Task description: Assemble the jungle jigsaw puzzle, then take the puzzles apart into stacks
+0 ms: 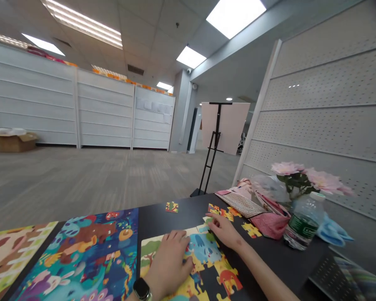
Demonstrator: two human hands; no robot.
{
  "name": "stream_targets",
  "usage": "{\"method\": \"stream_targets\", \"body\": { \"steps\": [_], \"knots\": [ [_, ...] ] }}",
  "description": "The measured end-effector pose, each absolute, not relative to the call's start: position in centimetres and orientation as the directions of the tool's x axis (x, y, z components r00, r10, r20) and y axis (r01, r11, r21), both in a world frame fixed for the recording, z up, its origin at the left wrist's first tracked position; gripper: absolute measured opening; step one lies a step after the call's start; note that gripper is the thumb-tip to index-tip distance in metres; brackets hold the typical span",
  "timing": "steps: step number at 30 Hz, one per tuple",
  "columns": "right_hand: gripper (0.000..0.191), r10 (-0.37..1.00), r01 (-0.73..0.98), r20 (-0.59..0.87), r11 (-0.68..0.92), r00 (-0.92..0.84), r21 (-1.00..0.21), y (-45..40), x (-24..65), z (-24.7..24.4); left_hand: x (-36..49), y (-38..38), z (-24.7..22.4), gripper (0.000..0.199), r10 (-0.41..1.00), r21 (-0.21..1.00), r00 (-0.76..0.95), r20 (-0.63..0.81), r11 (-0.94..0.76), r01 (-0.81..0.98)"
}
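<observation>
A partly assembled jigsaw puzzle (207, 247) with a blue elephant and a red-orange animal lies on the black table before me. My left hand (173, 260), wearing a watch (141, 288) at the wrist, rests on its left part with the fingers spread. At the puzzle's far right corner, my right hand (223, 230) has its fingers curled around a small pale puzzle piece (206, 219), mostly hidden beneath them. Dark gaps show in the puzzle's lower right. Loose puzzle pieces (251, 229) lie beyond and right of my right hand; a single piece (171, 207) sits near the far table edge.
Left of the puzzle lie a dark blue animal picture (90, 251) and another picture (17, 255) with a fence. On the right stand a water bottle (304, 221), pink flowers (324, 179) and a pink patterned cloth bag (269, 221). An easel (210, 156) stands beyond the table.
</observation>
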State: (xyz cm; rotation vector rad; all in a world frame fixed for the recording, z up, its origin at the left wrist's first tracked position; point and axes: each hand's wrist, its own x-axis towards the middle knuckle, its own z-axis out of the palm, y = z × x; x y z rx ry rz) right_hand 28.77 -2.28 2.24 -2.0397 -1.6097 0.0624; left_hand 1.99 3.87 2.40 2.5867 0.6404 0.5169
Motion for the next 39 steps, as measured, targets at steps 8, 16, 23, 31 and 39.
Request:
{"method": "stream_targets", "body": {
  "steps": [8, 16, 23, 31, 39],
  "knots": [
    [0.031, 0.880, 0.924, 0.353, -0.205, 0.318, -0.323, -3.9, 31.5, 2.5, 2.1, 4.0, 2.4, 0.045, 0.513, 0.463, 0.825, 0.236, -0.806, 0.369],
    [0.024, 0.946, 0.925, 0.319, 0.068, 0.060, -0.374, -4.2, 26.9, 2.7, 2.1, 3.9, 2.1, 0.046, 0.510, 0.456, 0.827, 0.235, -0.809, 0.370],
    [0.026, 0.937, 0.916, 0.345, 0.084, 0.062, -0.393, -4.2, 26.7, 2.4, 2.1, 3.9, 2.3, 0.047, 0.511, 0.446, 0.834, 0.207, -0.808, 0.385],
    [0.025, 0.801, 0.886, 0.421, -0.275, 0.426, -0.374, -3.9, 32.3, 1.1, 2.1, 4.0, 2.1, 0.047, 0.507, 0.422, 0.831, 0.228, -0.821, 0.385],
    [0.034, 0.778, 0.849, 0.344, -0.452, 0.526, -0.274, -4.3, 33.5, 0.5, 2.3, 4.0, 2.2, 0.046, 0.523, 0.410, 0.824, 0.217, -0.815, 0.409]
  ]
}}
